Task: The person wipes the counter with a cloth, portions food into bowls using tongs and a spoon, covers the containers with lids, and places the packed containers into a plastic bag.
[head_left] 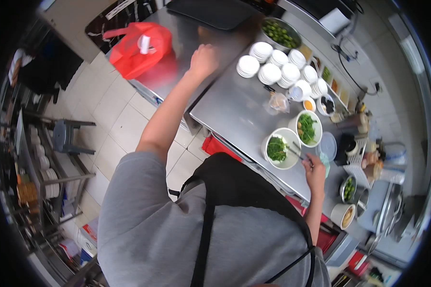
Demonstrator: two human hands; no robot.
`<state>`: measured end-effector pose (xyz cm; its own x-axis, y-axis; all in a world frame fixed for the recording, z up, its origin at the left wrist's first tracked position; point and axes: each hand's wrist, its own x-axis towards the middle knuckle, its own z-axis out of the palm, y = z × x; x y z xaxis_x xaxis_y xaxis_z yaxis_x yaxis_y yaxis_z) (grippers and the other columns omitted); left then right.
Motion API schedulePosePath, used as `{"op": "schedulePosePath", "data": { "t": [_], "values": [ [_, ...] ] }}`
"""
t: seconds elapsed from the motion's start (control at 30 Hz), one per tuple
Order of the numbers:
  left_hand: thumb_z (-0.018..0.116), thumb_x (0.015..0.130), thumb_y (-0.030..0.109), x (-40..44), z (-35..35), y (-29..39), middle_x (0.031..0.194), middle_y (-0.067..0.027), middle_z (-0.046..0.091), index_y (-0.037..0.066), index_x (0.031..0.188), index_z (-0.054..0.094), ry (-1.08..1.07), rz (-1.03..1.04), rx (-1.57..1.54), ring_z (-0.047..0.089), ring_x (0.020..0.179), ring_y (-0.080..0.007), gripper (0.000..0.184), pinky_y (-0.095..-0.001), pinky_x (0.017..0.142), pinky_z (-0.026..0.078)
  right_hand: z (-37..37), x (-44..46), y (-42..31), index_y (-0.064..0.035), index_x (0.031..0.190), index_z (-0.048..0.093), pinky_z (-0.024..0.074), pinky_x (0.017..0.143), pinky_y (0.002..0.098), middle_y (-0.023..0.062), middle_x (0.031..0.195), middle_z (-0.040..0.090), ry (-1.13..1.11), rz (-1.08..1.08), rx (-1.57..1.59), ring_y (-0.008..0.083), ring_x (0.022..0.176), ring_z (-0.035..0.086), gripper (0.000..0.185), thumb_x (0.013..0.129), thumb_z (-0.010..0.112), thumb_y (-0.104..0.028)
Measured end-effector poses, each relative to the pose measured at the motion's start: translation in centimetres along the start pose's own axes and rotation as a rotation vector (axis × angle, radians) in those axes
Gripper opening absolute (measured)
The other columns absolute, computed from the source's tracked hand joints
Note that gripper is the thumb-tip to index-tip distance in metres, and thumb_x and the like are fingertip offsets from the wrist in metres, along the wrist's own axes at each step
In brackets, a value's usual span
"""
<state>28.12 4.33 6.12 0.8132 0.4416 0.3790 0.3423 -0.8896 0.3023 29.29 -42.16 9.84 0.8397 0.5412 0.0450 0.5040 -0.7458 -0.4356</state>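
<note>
My right hand [314, 170] is closed around the end of thin metal tongs [294, 152], which reach into a white bowl [289, 166]. Leafy greens [276, 149] lie inside that bowl. Touching its upper right side is a second white bowl [299, 138] with greens and small pale round pieces. Farther up, my left hand [204, 60] is stretched out over the steel counter, its fingers curled; whatever they hold, if anything, is hidden. A red plastic bag [141, 50] with a white paper on it lies left of this hand.
Stacked white lids or dishes [270, 73] stand near a metal bowl of green pieces [281, 34]. A clear round lid [326, 146] lies right of the bowls. Bottles [357, 122] line the wall side. A grey stool [72, 136] stands on the tiled floor.
</note>
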Motion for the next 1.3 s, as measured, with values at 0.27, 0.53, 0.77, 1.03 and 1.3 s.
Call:
{"op": "schedulePosePath", "data": {
  "t": [0.27, 0.53, 0.77, 1.03, 1.3],
  "values": [
    [0.058, 0.075, 0.018, -6.2, 2.4, 15.7, 0.081, -0.0135, 0.063, 0.002, 0.089, 0.063, -0.369, 0.193, -0.565, 0.061, 0.070, -0.0240, 0.022, -0.0329, 0.066, 0.047, -7.2, 1.9, 3.9, -0.0024, 0.089, 0.061, 0.0435, 0.069, 0.0381, 0.0165, 0.087, 0.059, 0.278, 0.078, -0.161, 0.0336, 0.081, 0.056, 0.023, 0.073, 0.061, -0.019],
    [0.058, 0.075, 0.018, -7.1, 3.2, 17.9, 0.078, -0.0136, 0.063, 0.002, 0.088, 0.063, -0.352, 0.101, -0.607, 0.061, 0.069, -0.0206, 0.021, -0.0312, 0.064, 0.047, -2.8, 7.7, 5.7, -0.0031, 0.077, 0.062, 0.0468, 0.067, 0.0390, 0.0146, 0.082, 0.061, 0.005, 0.126, -0.519, 0.0300, 0.077, 0.059, 0.018, 0.072, 0.057, -0.020],
    [0.058, 0.078, 0.017, -5.1, 2.1, 1.6, 0.069, -0.0067, 0.062, 0.002, 0.082, 0.063, 0.378, -0.398, -0.714, 0.057, 0.060, -0.0129, 0.017, -0.0265, 0.056, 0.044, 0.4, 11.1, 5.0, -0.0044, 0.076, 0.061, 0.0477, 0.067, 0.0393, 0.0150, 0.082, 0.061, -0.137, 0.059, -0.649, 0.0300, 0.078, 0.060, 0.016, 0.072, 0.057, -0.019],
    [0.055, 0.081, 0.014, -2.7, -2.7, -17.6, 0.093, -0.0138, 0.047, -0.002, 0.102, 0.047, 0.958, -1.176, -1.671, 0.054, 0.073, -0.0229, 0.028, -0.0320, 0.060, 0.051, 0.6, 12.1, 5.0, -0.0030, 0.080, 0.060, 0.0470, 0.069, 0.0405, 0.0163, 0.083, 0.061, -0.193, 0.127, -0.674, 0.0328, 0.081, 0.059, 0.022, 0.070, 0.061, -0.022],
    [0.067, 0.068, 0.003, 0.9, 1.5, -24.6, 0.074, -0.0079, 0.053, 0.002, 0.086, 0.054, 0.956, -1.392, -1.498, 0.051, 0.066, -0.0176, 0.023, -0.0318, 0.054, 0.043, -0.1, 11.6, 3.5, -0.0028, 0.086, 0.061, 0.0461, 0.070, 0.0408, 0.0174, 0.084, 0.061, -0.230, 0.170, -0.634, 0.0339, 0.081, 0.058, 0.026, 0.069, 0.063, -0.022]
  ]
}}
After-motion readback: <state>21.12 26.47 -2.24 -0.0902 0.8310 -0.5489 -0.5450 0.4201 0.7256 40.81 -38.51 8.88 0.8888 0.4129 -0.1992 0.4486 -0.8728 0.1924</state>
